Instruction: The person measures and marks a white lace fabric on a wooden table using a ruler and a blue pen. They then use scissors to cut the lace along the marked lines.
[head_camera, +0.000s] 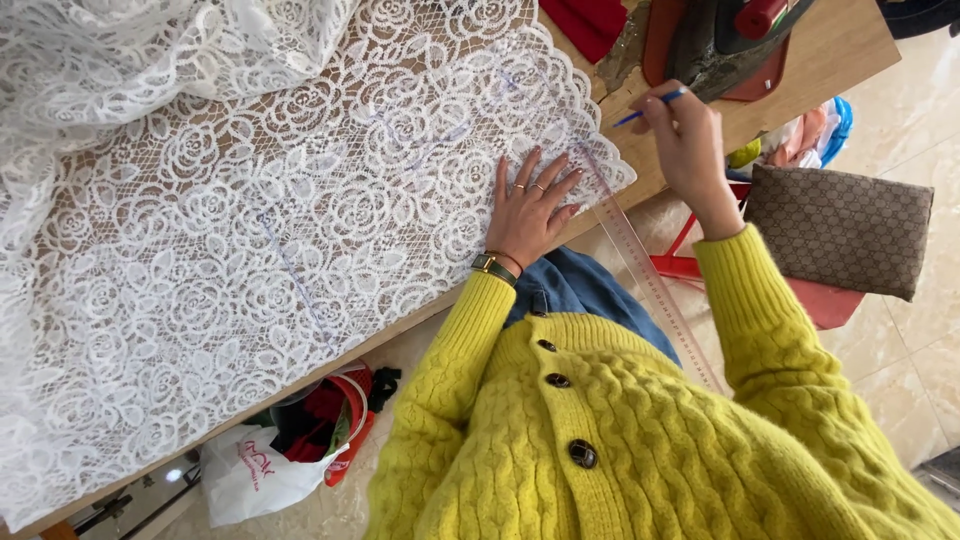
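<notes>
White floral lace fabric (250, 230) covers most of the wooden table (840, 50). My left hand (530, 205) lies flat, fingers spread, on the lace near its scalloped edge, pressing beside a long clear ruler (640, 265) that hangs off the table edge. My right hand (685, 135) is closed around a blue pencil (652, 106) whose tip points at the lace edge. Both arms wear yellow knitted sleeves; a watch sits on the left wrist.
A dark iron on a red stand (720, 40) and red cloth (585, 20) sit at the table's far corner. A brown patterned pouch (840, 230) rests on a red stool at right. Bags and a red basket (320, 430) stand on the tiled floor under the table.
</notes>
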